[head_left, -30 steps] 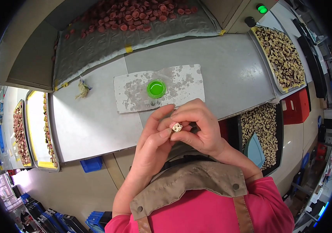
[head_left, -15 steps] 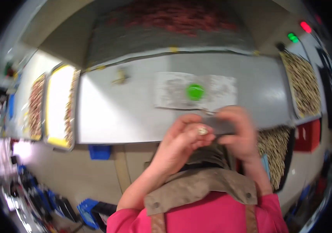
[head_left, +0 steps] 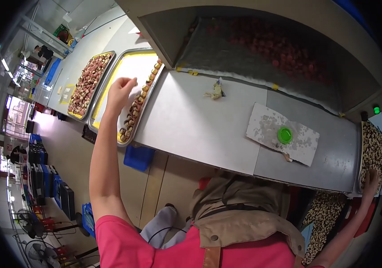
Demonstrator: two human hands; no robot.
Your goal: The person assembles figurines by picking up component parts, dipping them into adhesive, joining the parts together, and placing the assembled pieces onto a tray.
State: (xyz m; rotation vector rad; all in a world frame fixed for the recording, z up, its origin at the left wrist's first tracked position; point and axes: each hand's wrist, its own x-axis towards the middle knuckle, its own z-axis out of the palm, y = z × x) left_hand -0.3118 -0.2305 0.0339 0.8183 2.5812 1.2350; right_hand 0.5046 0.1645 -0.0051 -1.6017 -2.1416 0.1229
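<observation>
My left hand [head_left: 120,93] is over a metal tray [head_left: 93,124] with a yellow-edged white lining. Its fingertips are pinched together, and anything between them is too small to make out. Along the tray's right side runs a row of small brown-and-pale rounded pieces [head_left: 130,117]. Far to the right, my right hand [head_left: 370,181] reaches down into a tray of small pale pieces [head_left: 373,145], its fingertips hard to see among them. Between the two hands, a small bright green round dish [head_left: 284,135] sits on a stained white board [head_left: 305,145].
Beyond the table, a hooded recess holds many reddish pieces [head_left: 289,58]. A second filled tray [head_left: 90,82] stands far left. A crumpled pale scrap [head_left: 216,90] lies on the tabletop [head_left: 191,116]. Below are a blue bin [head_left: 138,157] and a container of pale pieces [head_left: 322,219].
My hands, close together before me with a small pale piece in the left, have parted: left to the lined tray, right to the pale pieces. The view has turned left.
</observation>
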